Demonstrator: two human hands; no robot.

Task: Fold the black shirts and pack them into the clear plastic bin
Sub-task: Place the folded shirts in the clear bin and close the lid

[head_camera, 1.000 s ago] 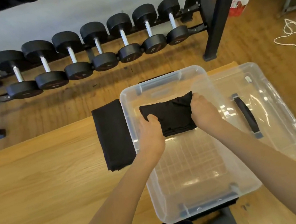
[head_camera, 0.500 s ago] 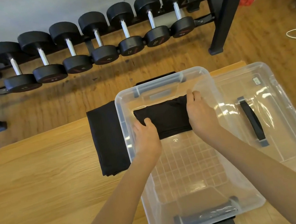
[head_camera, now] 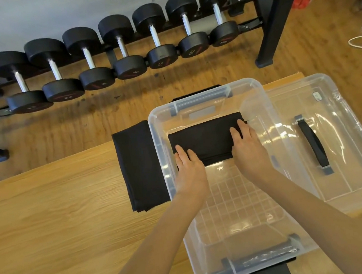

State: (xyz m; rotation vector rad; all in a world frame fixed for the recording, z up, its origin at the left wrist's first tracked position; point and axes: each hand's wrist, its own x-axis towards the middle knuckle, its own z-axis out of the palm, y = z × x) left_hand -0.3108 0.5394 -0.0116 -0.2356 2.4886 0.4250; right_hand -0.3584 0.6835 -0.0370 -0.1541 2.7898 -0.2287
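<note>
Presently, packing step: left hand (head_camera: pixel 189 170) and right hand (head_camera: pixel 249 150) press flat, fingers released, on a folded black shirt (head_camera: pixel 205 140) at the far end of the clear plastic bin (head_camera: pixel 264 130). Next, probably: fetch the second shirt (head_camera: pixel 140 167) lying on the surface (head_camera: pixel 58 210), beside the bin.

Shirt (head_camera: pixel 203 140) in bin (head_camera: pixel 261 108); lid (head_camera: pixel 354 183) right.

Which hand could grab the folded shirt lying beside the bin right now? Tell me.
Probably the left hand: the folded shirt lies just outside the bin on that side, uncovered; only the wall stands between.
</note>
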